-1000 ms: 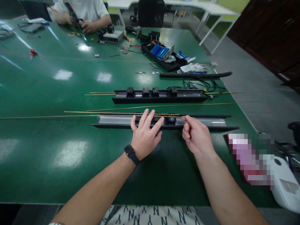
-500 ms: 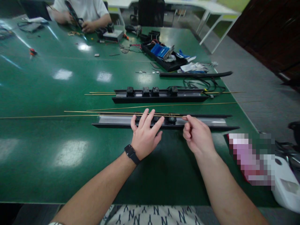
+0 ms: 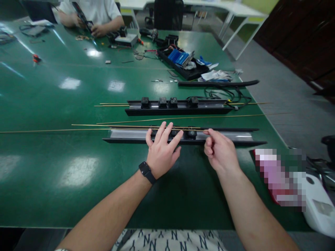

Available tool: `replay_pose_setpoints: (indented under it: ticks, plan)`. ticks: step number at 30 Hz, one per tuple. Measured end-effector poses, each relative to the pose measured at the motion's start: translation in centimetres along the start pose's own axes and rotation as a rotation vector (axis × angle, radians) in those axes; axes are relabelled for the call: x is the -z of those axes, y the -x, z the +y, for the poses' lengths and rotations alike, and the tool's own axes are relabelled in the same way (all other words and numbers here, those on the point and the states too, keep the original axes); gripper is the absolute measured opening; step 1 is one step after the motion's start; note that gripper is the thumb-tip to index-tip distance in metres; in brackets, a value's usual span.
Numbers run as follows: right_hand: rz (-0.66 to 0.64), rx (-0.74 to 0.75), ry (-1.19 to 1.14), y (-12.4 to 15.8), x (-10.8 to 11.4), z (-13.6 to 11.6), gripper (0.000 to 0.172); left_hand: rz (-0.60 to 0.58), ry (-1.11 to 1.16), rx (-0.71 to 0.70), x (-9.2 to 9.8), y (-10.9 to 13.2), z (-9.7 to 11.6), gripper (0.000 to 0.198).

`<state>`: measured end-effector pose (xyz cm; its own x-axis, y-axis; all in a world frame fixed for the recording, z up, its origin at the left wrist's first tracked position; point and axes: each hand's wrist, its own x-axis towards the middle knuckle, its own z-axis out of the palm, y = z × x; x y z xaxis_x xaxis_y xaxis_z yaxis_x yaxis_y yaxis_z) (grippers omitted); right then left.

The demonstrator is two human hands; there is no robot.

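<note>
My left hand, with a black watch on its wrist, lies flat with fingers spread on the near black rail, over its small black blocks. My right hand pinches the right end of a thin brass rod that runs far to the left across the green table. Two more brass rods lie just beyond the rail. A second black rail with several black blocks on it lies farther back.
A black tray with blue parts, white cloths and a curved black strip lie at the back right. Black cables coil beside the far rail. Another person in a white shirt works at the far edge. A white device sits at the right.
</note>
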<state>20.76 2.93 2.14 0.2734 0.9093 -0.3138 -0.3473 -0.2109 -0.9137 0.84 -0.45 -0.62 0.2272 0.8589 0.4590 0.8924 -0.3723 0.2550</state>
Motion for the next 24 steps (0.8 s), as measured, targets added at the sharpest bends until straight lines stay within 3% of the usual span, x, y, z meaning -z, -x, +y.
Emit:
replay_pose_setpoints:
  ticks: [24]
  plan:
    - [0.011,0.004,0.0,-0.13,0.16,0.11,0.025,0.0,0.009,0.001,0.01,0.02,-0.05,0.049]
